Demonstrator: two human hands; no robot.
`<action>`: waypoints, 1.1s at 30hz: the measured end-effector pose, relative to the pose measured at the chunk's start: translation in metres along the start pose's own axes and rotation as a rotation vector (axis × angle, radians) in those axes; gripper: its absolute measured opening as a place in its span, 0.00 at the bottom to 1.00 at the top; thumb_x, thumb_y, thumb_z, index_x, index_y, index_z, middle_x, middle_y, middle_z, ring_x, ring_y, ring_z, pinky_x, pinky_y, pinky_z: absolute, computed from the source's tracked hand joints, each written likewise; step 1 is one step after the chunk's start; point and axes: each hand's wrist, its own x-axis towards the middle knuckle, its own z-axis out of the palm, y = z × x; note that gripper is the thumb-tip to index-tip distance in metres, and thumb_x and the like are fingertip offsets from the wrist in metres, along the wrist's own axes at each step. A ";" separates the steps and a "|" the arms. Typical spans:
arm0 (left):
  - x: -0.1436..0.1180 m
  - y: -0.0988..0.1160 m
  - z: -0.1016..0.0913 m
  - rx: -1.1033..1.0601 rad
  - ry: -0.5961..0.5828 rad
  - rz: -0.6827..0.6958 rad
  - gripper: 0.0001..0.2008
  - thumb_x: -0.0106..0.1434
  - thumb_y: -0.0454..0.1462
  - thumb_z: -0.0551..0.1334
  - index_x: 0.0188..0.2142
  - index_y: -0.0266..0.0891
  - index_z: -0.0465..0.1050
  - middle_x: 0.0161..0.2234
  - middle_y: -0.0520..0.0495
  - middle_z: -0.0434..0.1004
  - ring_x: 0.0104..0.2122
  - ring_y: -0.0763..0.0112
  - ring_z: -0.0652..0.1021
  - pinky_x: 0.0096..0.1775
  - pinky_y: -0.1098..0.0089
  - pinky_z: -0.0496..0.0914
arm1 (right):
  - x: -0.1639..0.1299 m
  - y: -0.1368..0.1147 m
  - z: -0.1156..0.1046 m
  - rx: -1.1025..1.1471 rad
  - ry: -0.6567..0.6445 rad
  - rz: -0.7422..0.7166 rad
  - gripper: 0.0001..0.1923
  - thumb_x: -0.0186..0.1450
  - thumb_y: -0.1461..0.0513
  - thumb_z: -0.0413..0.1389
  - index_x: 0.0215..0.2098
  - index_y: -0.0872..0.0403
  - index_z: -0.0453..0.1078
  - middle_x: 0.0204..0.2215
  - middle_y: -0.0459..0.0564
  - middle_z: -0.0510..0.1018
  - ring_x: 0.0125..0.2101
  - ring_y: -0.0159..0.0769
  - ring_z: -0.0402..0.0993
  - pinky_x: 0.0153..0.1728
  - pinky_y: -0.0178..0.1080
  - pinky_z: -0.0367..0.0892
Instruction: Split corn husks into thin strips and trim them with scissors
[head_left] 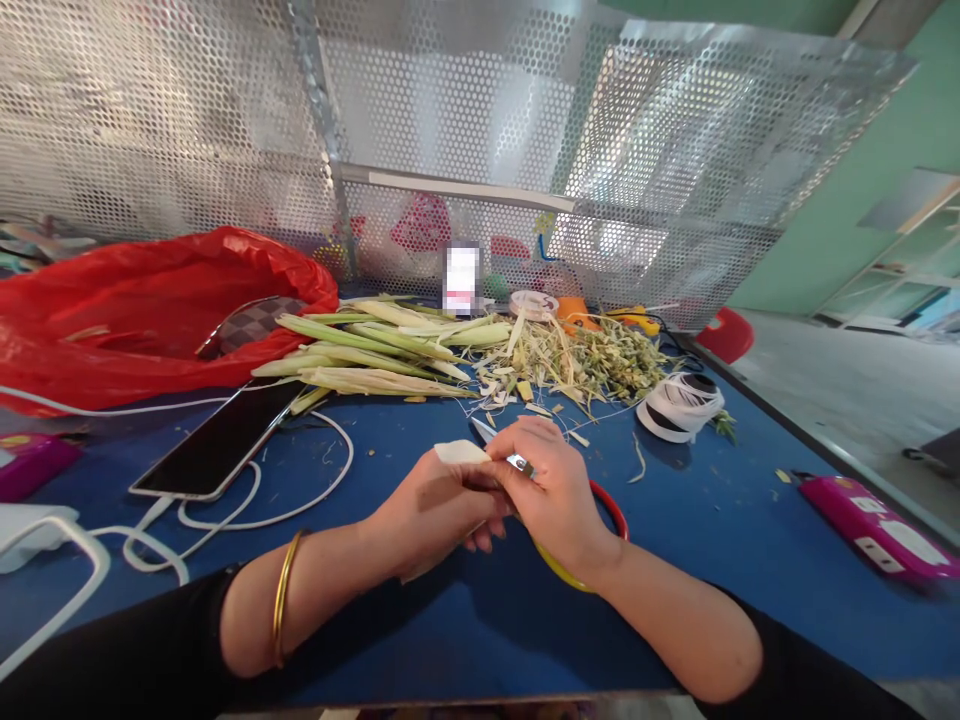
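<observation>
Progress appears partial: a heap of trimmed scraps (pixel 592 362) lies at the far side of the blue table (pixel 712 520), while a row of whole pale-green stalks (pixel 367 352) rests to its left, seemingly not yet worked. By this evidence, a good share of the stock remains.

The piece in hand is a pale strip (pixel 459 452), white to cream in colour. The left hand (pixel 431 510) is closed around it, with the upper end of the strip projecting above the thumb. The right hand (pixel 555 495) pinches a small knife (pixel 501 447), blade pointing away from the person and lying just beside the strip's exposed end. Both hands are pressed together over the near centre of the table, well apart from the stalks.

A phone (pixel 221 440) with a white cable (pixel 262 500) lies to the left, near a red plastic bag (pixel 150 310). A roll of white tape (pixel 679 405) sits to the right of the scraps.
</observation>
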 end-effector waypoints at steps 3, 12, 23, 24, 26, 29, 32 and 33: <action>0.002 0.003 -0.001 -0.128 0.012 -0.023 0.08 0.49 0.39 0.66 0.22 0.34 0.73 0.20 0.50 0.74 0.20 0.74 0.73 0.24 0.75 0.66 | 0.004 0.002 -0.008 -0.086 0.058 -0.070 0.04 0.63 0.65 0.56 0.33 0.50 0.71 0.34 0.48 0.77 0.38 0.37 0.72 0.46 0.43 0.61; 0.004 0.015 -0.023 -0.284 0.070 0.061 0.21 0.58 0.49 0.60 0.32 0.31 0.76 0.27 0.42 0.79 0.25 0.70 0.77 0.30 0.71 0.69 | 0.013 0.011 -0.034 -0.234 -0.153 -0.021 0.08 0.66 0.58 0.53 0.31 0.51 0.70 0.29 0.47 0.78 0.31 0.36 0.72 0.44 0.42 0.60; 0.011 0.006 -0.020 -0.378 0.195 0.129 0.08 0.49 0.34 0.68 0.30 0.32 0.76 0.18 0.52 0.72 0.16 0.80 0.69 0.21 0.77 0.62 | 0.009 -0.001 -0.029 0.078 -0.337 0.021 0.15 0.68 0.58 0.49 0.25 0.53 0.69 0.22 0.45 0.73 0.27 0.33 0.68 0.36 0.37 0.61; 0.011 0.007 -0.022 -0.417 0.171 0.113 0.08 0.50 0.34 0.68 0.31 0.32 0.76 0.18 0.52 0.72 0.16 0.80 0.68 0.21 0.78 0.61 | 0.010 0.001 -0.030 0.182 -0.314 0.137 0.17 0.68 0.56 0.47 0.27 0.53 0.71 0.24 0.46 0.74 0.28 0.34 0.69 0.35 0.37 0.62; 0.010 0.010 -0.025 -0.516 0.089 0.073 0.06 0.53 0.33 0.67 0.32 0.33 0.76 0.17 0.54 0.70 0.15 0.81 0.67 0.21 0.79 0.62 | 0.012 0.006 -0.031 0.383 -0.187 0.367 0.20 0.68 0.53 0.45 0.31 0.54 0.73 0.28 0.48 0.76 0.31 0.36 0.72 0.34 0.37 0.64; 0.007 0.012 -0.027 -0.634 -0.063 0.025 0.05 0.55 0.33 0.66 0.33 0.34 0.76 0.17 0.55 0.68 0.14 0.83 0.66 0.24 0.77 0.67 | 0.016 0.013 -0.030 0.452 -0.065 0.449 0.15 0.66 0.54 0.50 0.36 0.53 0.74 0.33 0.49 0.78 0.36 0.38 0.73 0.38 0.39 0.66; 0.005 0.012 -0.027 -0.668 -0.164 0.050 0.05 0.56 0.33 0.66 0.33 0.34 0.76 0.17 0.55 0.68 0.14 0.84 0.64 0.25 0.75 0.69 | 0.017 0.011 -0.029 0.336 -0.182 0.262 0.09 0.63 0.57 0.55 0.37 0.52 0.74 0.37 0.48 0.77 0.39 0.38 0.72 0.43 0.39 0.64; 0.005 0.011 -0.027 -0.663 -0.181 0.063 0.04 0.56 0.33 0.65 0.33 0.34 0.75 0.18 0.55 0.68 0.14 0.84 0.64 0.25 0.75 0.69 | 0.016 0.008 -0.028 0.306 -0.215 0.204 0.08 0.63 0.57 0.55 0.37 0.51 0.74 0.37 0.48 0.77 0.38 0.37 0.71 0.42 0.39 0.64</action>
